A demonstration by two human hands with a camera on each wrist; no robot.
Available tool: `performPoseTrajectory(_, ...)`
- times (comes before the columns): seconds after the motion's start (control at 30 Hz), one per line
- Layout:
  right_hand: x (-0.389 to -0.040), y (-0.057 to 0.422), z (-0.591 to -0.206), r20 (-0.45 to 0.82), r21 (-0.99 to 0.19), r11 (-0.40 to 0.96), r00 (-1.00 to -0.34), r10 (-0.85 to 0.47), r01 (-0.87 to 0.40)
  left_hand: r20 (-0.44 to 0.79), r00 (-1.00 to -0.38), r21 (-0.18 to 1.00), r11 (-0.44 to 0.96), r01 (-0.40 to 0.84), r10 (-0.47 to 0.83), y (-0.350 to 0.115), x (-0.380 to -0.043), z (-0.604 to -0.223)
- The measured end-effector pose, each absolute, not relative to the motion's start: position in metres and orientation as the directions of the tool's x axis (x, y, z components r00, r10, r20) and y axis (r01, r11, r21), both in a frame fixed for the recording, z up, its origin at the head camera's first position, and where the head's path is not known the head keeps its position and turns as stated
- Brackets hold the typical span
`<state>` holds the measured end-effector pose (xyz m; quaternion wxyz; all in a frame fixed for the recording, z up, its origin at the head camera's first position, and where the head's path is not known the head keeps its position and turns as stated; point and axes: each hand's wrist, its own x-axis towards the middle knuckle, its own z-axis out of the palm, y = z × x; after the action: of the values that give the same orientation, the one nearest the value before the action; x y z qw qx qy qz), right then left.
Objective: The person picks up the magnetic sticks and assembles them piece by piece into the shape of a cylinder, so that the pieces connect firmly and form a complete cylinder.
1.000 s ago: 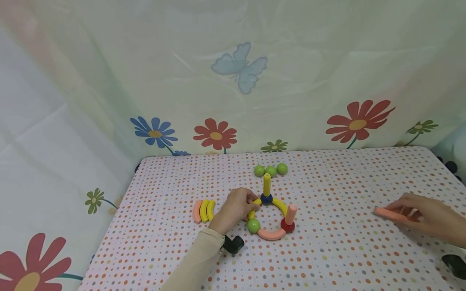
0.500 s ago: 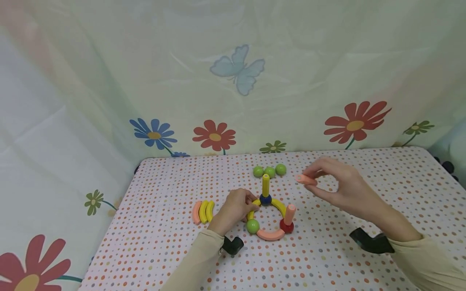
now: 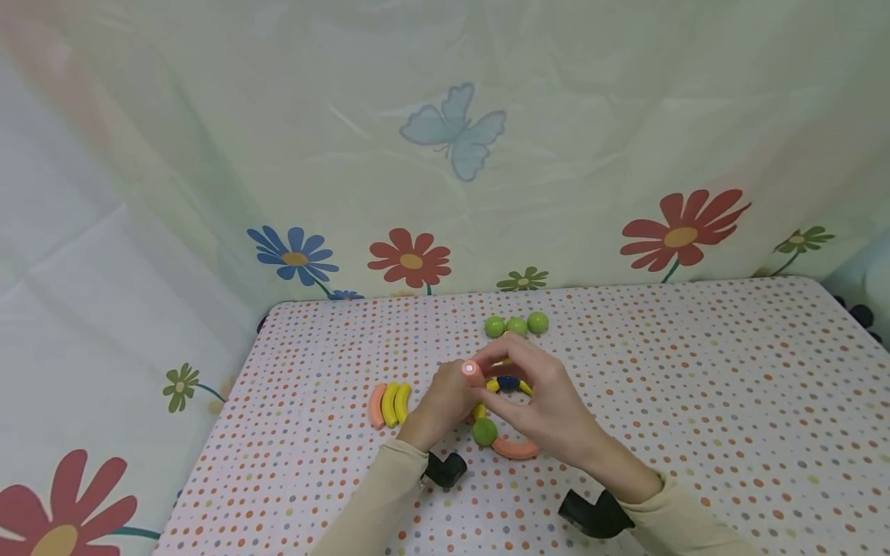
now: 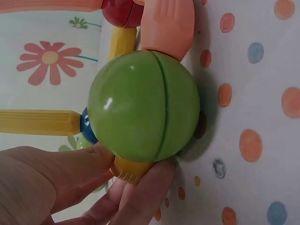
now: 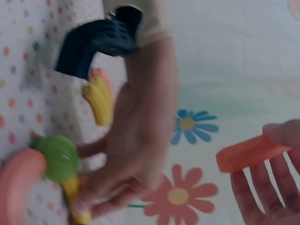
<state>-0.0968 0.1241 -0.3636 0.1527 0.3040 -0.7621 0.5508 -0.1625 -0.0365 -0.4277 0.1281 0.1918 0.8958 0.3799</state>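
I see my right hand [image 3: 549, 398], pinching the pink stick [image 3: 473, 374], swung from three o'clock to ten o'clock of the ring [image 3: 514, 449], above my left hand [image 3: 446, 398] gripping a yellow arc [image 4: 129, 169], so both hands meet there.

left wrist: red ball [image 4: 117, 13] cropped | right wrist: pink arc [image 5: 18, 183] blurred | head: blue ball [image 3: 509, 384] partly hidden

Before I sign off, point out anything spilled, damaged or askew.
Nothing stands out: the green ball beside the left hand meets the pink curve without visible gap, and the three separate curved pieces lie side by side.
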Motion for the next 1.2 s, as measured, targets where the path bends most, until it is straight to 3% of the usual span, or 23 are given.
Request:
performPoseTrajectory(0.13,-0.092,0.113,-0.385,0.511,-0.798,0.237,-0.831,-0.22,-0.554,-0.053,-0.881,0.661,0.677,0.322,0.471,-0.037,-0.165,-0.43)
performPoseTrajectory(0.37,-0.087,0.106,-0.413,0.443,-0.857,0.207,-0.881,-0.168,-0.471,-0.2,-0.906,0.684,0.715,0.143,0.373,-0.035,-0.169,-0.429)
performPoseTrajectory(0.7,-0.087,0.105,-0.426,0.33,-0.895,0.259,-0.929,-0.166,-0.364,-0.175,-0.908,0.705,0.693,0.154,0.38,-0.035,-0.167,-0.431)
performPoseTrajectory(0.9,-0.088,0.107,-0.426,0.285,-0.906,0.27,-0.942,-0.178,-0.325,-0.175,-0.91,0.697,0.7,0.155,0.376,-0.034,-0.167,-0.43)
performPoseTrajectory(1.2,-0.083,0.108,-0.432,0.35,-0.892,0.235,-0.92,-0.178,-0.385,-0.205,-0.915,0.708,0.698,0.106,0.348,-0.033,-0.169,-0.43)
